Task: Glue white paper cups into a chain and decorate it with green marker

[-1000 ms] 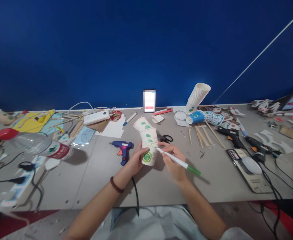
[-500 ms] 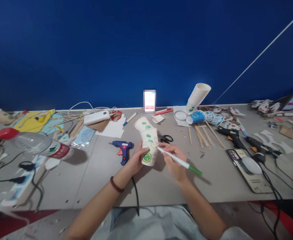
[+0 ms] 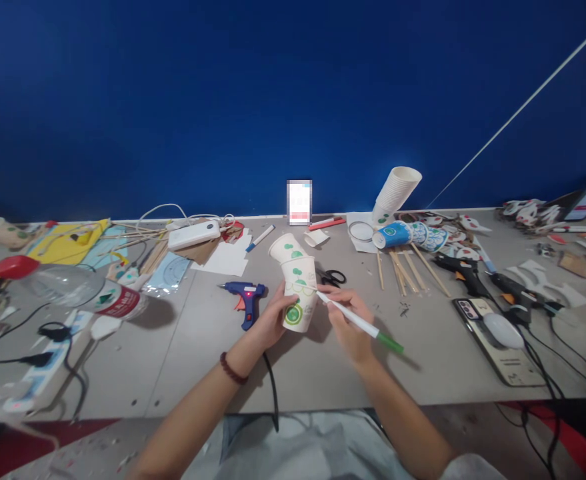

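Note:
Near the middle of the table, my left hand (image 3: 273, 319) grips a bent row of joined paper cups (image 3: 299, 275) with green prints, holding it by the lower left side. My right hand (image 3: 351, 325) is closed round a white marker (image 3: 355, 319) with a green end. The marker's tip meets or nearly meets the cups' right side, by a wavy green line. A blue glue gun (image 3: 246, 300) lies just left of my left hand. Black scissors (image 3: 333, 277) rest behind my right hand.
To the left are a bottle (image 3: 87, 290) with a red cap and a power strip (image 3: 53, 367). A leaning cup stack (image 3: 397, 193), blue-patterned cups (image 3: 395, 235), wooden sticks (image 3: 407, 272) and a phone (image 3: 497, 347) lie to the right. A blurred screen (image 3: 299, 202) stands at the back.
The marker tip has shifted very slightly along the cups' right side. Both hands keep their holds and nearly the same places.

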{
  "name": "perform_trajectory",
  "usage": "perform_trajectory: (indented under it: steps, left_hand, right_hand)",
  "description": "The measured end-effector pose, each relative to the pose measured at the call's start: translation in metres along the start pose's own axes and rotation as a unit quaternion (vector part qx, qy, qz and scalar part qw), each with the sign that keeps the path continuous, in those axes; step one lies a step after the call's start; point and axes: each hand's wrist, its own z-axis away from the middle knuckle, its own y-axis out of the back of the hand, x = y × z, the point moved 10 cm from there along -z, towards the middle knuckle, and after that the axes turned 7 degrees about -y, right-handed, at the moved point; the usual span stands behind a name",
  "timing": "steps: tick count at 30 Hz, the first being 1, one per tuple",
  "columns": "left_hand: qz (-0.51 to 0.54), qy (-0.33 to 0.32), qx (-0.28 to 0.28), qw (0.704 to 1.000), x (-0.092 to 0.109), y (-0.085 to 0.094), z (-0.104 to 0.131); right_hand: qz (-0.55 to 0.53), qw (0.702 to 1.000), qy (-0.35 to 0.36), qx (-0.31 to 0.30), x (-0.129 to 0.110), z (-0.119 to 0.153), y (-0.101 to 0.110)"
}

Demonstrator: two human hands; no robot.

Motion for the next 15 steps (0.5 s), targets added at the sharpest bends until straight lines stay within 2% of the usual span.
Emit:
perform_trajectory:
  steps: [15]
  left_hand:
    - [-0.062,-0.033,0.032,0.997,0.0038,0.0032,0.0044]
  right_hand:
    - [0.019,1.0,0.006,0.008,0.0038,-0.0048,0.0045]
